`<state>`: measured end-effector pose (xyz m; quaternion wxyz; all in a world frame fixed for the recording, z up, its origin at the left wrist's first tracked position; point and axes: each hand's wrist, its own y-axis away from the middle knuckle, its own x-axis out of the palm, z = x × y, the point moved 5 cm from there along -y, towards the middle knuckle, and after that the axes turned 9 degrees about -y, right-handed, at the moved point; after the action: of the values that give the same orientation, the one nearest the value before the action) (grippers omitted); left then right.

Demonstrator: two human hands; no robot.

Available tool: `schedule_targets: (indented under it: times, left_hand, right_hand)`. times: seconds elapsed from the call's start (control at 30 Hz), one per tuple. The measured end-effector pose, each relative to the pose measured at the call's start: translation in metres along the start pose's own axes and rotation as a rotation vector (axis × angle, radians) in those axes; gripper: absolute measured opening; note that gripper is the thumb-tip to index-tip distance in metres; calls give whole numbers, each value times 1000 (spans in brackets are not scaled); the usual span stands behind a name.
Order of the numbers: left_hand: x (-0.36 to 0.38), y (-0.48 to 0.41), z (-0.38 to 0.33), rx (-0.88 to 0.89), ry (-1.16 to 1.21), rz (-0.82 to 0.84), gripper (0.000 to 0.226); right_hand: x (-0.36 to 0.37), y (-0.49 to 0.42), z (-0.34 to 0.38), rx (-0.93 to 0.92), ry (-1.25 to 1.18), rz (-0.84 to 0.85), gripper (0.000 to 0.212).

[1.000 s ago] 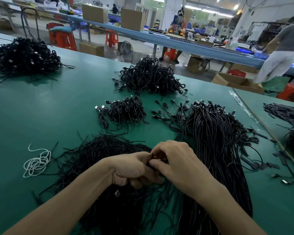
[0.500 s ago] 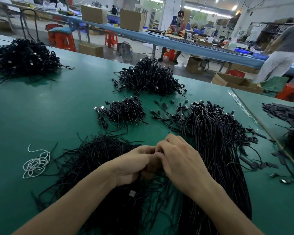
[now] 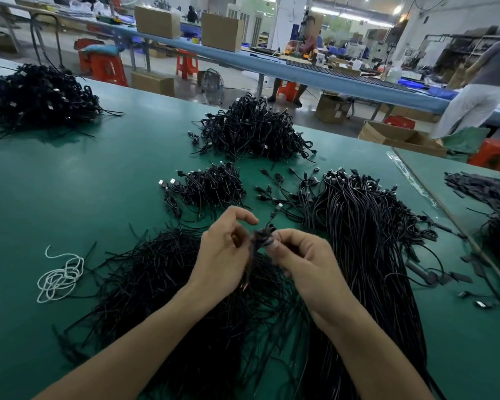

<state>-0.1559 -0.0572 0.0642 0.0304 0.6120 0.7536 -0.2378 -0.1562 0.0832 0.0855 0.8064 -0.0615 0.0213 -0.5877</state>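
Both my hands meet over a green table (image 3: 70,197). My right hand (image 3: 303,261) pinches a small coiled black cable (image 3: 261,236), whose plug end sticks up above the fingers. My left hand (image 3: 223,249) has its fingers curled beside the coil and its forefinger lifted; whether it grips the thin black tie by the coil is blurred. Under my hands lies a heap of thin black ties (image 3: 162,272). A long bundle of straight black cables (image 3: 358,241) lies to the right.
A small pile of coiled cables (image 3: 211,186) sits just beyond my hands, a bigger pile (image 3: 251,131) behind it, another (image 3: 38,93) at far left. White string (image 3: 59,277) lies left. Loose black pieces (image 3: 445,275) lie right. People work at benches behind.
My hands have lifted and parted slightly. The left forefinger has risen, and the coiled cable with its plug now shows between the hands.
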Motion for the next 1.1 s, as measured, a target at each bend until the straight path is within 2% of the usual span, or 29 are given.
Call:
schedule_targets:
  times: [0.13,0.23,0.33,0.4,0.5,0.63,0.77,0.83,0.97,1.1]
  left_hand:
    - [3,0,1,-166,272,42,13]
    - [8,1,4,-311,554,125,33]
    - [10,1,3,-280,684,196,33]
    - [9,0,2,-192,615,163,26]
    - [7,2,1,-27,382,125,6]
    - [7,7,7,89,111,81,24]
    - [9,8,10,15,11,38,22]
    - [12,6,13,-37,23,82,21]
    - [12,0,17,-105,312,108,15]
    - [8,-2,14,-120,324,126,29]
  right_hand:
    - [1,-1,-7,50,14,26,17]
    - [-7,-4,-10,86,63,2,20]
    - [-9,-7,-13,100,157,7,20]
    - [-11,-9,-15,108,160,-5,18]
    - [-17,-12,-18,108,175,-68,14]
    - [-23,-17,-16,45,202,-174,18]
    - [-17,-16,-7,-33,181,-143,19]
    - [-10,-13,-3,-63,203,-76,20]
    - [2,-6,-6,-51,257,37,20]
    - [-1,-4,-11,50,176,68,20]
